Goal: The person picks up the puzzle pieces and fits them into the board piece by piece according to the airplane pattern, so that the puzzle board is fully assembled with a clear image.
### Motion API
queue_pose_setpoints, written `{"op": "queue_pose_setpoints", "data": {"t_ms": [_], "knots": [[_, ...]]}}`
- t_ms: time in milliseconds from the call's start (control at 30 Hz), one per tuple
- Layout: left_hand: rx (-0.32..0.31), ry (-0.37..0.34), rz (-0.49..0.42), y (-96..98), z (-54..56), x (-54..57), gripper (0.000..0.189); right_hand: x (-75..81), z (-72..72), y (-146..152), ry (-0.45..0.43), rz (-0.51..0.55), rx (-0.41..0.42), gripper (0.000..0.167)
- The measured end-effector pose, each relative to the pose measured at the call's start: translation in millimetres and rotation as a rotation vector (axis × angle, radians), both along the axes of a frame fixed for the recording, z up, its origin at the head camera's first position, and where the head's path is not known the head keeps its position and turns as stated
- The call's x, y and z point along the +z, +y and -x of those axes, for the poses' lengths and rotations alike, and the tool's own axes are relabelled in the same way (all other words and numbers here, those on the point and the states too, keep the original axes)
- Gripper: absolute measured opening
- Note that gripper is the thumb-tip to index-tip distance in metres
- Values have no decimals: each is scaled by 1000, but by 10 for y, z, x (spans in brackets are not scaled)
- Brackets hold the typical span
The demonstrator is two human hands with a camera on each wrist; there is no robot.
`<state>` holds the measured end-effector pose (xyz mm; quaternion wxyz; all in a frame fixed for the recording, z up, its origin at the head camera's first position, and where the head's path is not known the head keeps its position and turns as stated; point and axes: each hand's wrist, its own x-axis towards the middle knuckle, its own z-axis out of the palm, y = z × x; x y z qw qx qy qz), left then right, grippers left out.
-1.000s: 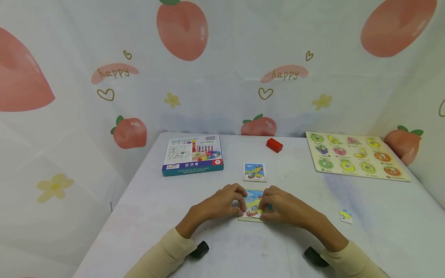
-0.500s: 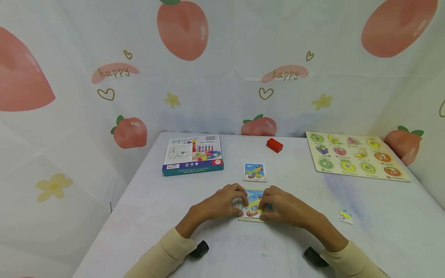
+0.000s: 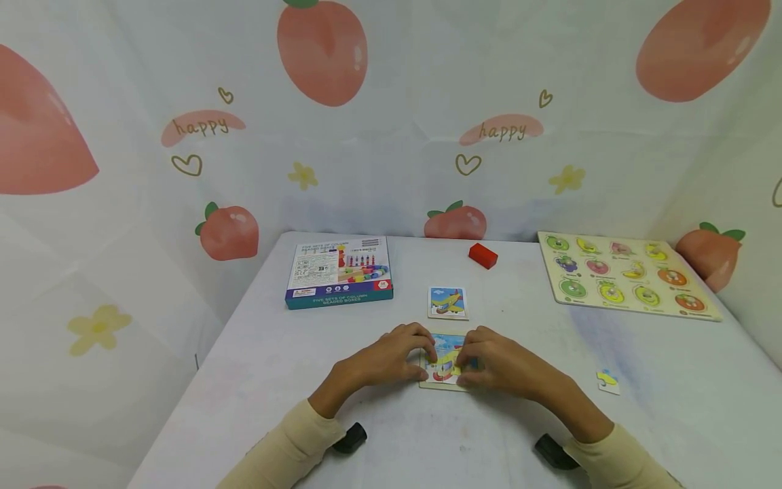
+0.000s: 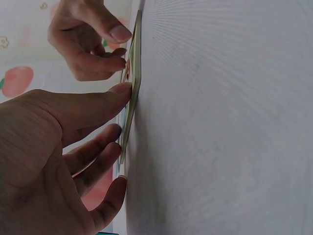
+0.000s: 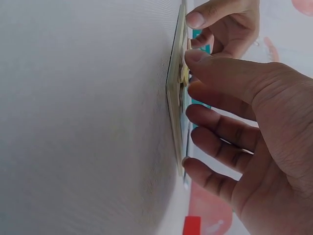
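Observation:
In the head view, a small jigsaw puzzle board (image 3: 436, 386) with a yellow plane picture lies between both hands. My left hand (image 3: 398, 353) holds the board's left side, its thumb at the near edge and index fingertip over the pieces. My right hand (image 3: 497, 360) pinches a yellow puzzle piece (image 5: 185, 74) between thumb and index finger at the right part of the board, covering much of that side. The piece stands slightly raised above the board in the right wrist view. Just behind lies a plane picture card (image 3: 447, 303).
A loose puzzle piece (image 3: 607, 382) lies to the right. Farther back are a boxed bead set (image 3: 339, 273) at left, a red block (image 3: 483, 255) in the middle and a fruit board (image 3: 629, 275) at right. A patterned cloth wall (image 3: 391, 136) closes the back.
My left index finger has shifted slightly inward over the puzzle. The lower-left pieces now sit closer together, their seam less visible. My right hand has stayed almost still.

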<state>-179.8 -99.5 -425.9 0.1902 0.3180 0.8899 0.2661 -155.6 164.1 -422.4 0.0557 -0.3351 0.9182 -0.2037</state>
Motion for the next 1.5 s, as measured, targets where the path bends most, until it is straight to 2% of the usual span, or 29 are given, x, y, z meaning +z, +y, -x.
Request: {"op": "queue_pose_setpoints", "data": {"t_ms": [133, 400, 600, 933, 1233, 1500], "knots": [[-2, 2, -2, -2, -1, 4, 22, -2, 3, -10, -19, 6, 0, 22], [-6, 19, -3, -5, -10, -4, 21, -30, -3, -42, -12, 5, 53, 22], [-6, 24, -5, -1, -14, -1, 21, -24, -25, -46, 2, 10, 57, 19], [-8, 37, 2, -1, -13, -1, 20, -6, -24, -44, -24, 8, 64, 15], [-1, 21, 3, 8, -17, 1, 20, -13, 5, -7, -36, 14, -25, 19], [-11, 46, 7, 10, -15, -13, 22, -32, 8, -4, 14, 35, -28, 18]]}}
